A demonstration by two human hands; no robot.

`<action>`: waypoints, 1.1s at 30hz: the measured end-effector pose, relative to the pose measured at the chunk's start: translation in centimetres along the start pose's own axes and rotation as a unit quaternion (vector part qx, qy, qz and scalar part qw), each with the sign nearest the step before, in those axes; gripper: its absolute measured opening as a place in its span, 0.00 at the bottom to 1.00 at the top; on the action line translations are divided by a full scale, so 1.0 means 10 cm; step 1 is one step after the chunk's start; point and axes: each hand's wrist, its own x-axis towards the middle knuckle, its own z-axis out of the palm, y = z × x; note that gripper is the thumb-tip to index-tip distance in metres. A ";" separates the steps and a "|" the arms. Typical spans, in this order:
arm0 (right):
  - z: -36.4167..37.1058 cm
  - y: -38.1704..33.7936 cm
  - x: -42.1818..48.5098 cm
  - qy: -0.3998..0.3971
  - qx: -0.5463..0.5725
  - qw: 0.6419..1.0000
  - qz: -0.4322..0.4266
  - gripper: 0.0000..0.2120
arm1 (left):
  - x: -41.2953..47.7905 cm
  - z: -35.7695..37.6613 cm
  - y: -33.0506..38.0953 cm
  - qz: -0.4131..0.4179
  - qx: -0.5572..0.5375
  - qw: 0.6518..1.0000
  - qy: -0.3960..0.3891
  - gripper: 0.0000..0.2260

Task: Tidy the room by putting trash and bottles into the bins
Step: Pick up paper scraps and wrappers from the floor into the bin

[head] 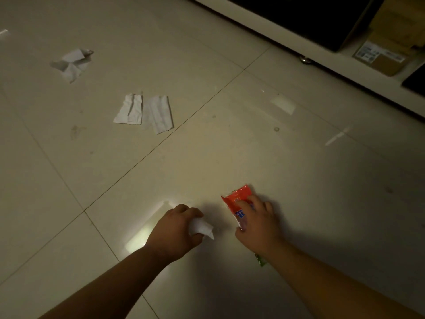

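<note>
- The left hand [174,229] holds a white tissue [201,229] bunched in curled fingers, just above the floor [230,146].
- The right hand [257,224] lies on a red wrapper [236,196] on the floor, fingers spread over it. I cannot tell whether the thumb pinches it.
- Two flat papers [130,110] lie side by side farther off, and a crumpled paper [72,63] lies beyond them.
- A box [381,58] sits at the upper right.
</note>
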 end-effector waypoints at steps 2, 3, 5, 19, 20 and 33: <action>-0.02 0.03 -0.01 0.002 0.011 1.000 -0.007 0.33 | 0.03 -0.01 0.02 0.001 -0.004 1.000 0.000 0.27; -0.04 0.04 -0.02 0.004 0.011 1.000 -0.012 0.32 | 0.04 -0.02 0.02 0.002 -0.005 1.000 0.003 0.26; -0.09 0.04 -0.03 0.013 0.014 1.000 -0.022 0.30 | 0.07 -0.05 0.04 0.004 -0.006 1.000 0.008 0.26; -2.43 -0.68 -0.48 0.116 0.047 0.991 -0.053 0.22 | -0.32 -1.88 0.94 0.021 -0.030 0.994 0.099 0.22; -2.69 -0.80 -0.57 0.113 0.045 0.991 -0.056 0.22 | -0.44 -2.12 1.06 0.019 -0.025 0.994 0.107 0.22; -5.63 -2.86 -1.79 0.096 0.001 0.989 -0.114 0.22 | -2.69 -5.03 2.07 -0.119 0.013 0.973 0.196 0.20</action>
